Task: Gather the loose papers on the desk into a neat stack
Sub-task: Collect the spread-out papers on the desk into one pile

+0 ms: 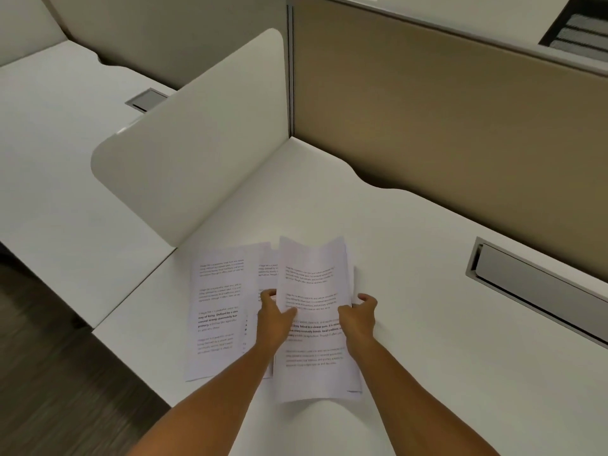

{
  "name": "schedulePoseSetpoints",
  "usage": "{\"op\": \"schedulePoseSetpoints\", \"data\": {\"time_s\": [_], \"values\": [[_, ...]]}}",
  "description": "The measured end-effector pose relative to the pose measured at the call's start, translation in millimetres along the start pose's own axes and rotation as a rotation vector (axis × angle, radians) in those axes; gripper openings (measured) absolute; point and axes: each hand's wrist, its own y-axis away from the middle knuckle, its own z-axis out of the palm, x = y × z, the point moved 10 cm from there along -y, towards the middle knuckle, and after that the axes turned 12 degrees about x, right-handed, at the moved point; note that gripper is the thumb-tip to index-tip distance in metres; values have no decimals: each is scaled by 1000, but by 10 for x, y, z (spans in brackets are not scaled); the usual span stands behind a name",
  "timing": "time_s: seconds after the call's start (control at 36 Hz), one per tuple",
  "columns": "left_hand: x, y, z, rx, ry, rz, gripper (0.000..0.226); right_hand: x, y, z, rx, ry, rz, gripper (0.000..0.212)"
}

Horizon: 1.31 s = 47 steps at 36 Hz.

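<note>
At lower centre, the left hand (274, 319) and right hand (360, 319) gripped a bowed sheaf (312, 291) by its sides; two sheets (217, 311) lay flat leftward on the desk (411, 258).

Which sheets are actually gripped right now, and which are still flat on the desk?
The right-hand bundle is gripped, pinched by left hand and right hand, top edge curling up. The leftmost sheet lies flat, untouched.
</note>
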Motion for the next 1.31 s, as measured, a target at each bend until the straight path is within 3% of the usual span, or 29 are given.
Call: {"op": "schedulePoseSetpoints", "data": {"time_s": [0.14,0.36,0.56,0.67,0.78,1.14,1.25,1.31], "values": [[-43,-14,-337,91,68,43,37,-179,159,157,-67,-36,-105,58],[-225,-97,-702,183,36,15,42,-217,323,410,-113,79,-184,28],[-305,-131,-615,234,-144,3,33,-74,374,654,-115,175,-163,25],[-342,-136,-628,274,-450,-58,46,-68,347,636,28,365,-154,33],[-372,-158,-628,242,-509,-89,51,51,314,669,5,441,-96,38],[-286,-201,-656,174,-273,-81,47,26,323,764,-137,218,-15,49],[-275,-155,-663,144,-126,-123,43,82,404,862,-236,84,116,66],[-307,-134,-714,156,-44,-178,47,88,432,896,-253,46,166,62]]}}
